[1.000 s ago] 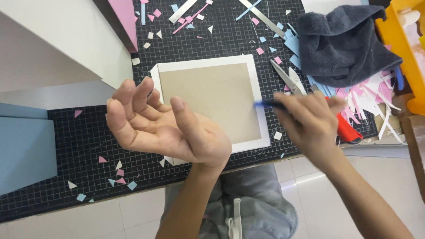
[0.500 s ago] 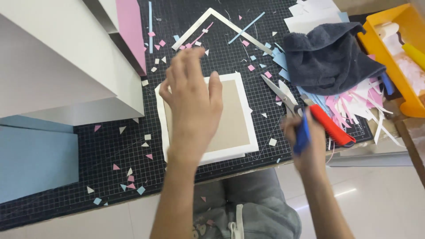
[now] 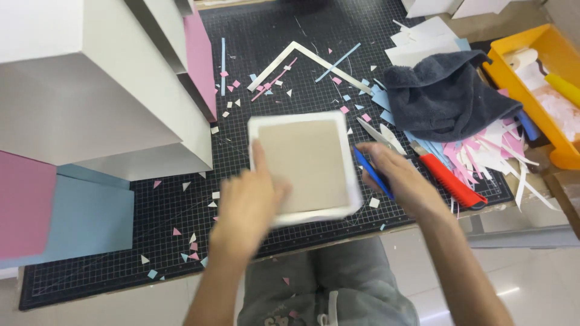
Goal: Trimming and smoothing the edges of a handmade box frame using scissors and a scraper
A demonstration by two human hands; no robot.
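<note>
Pressing framed card (image 3: 305, 163) flat-handed | right grip pinching blue pen (image 3: 373, 174) | scrap-strewn cutting mat (image 3: 121, 247)

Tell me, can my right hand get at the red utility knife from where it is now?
Probably yes. The right hand lies just beside the red utility knife with nothing between them, though it already holds a blue pen.

Bright, even light fills the scene, with soft shadows. A pale glare patch lies on the floor tiles (image 3: 513, 290) at the near right. Motion blur smears the left hand (image 3: 244, 208) and the white-bordered board (image 3: 305, 166) under it; the right hand (image 3: 402, 178) is slightly soft. The black cutting mat (image 3: 272, 36) stays sharp at the far side. Straight edges bow slightly towards the corners.
</note>
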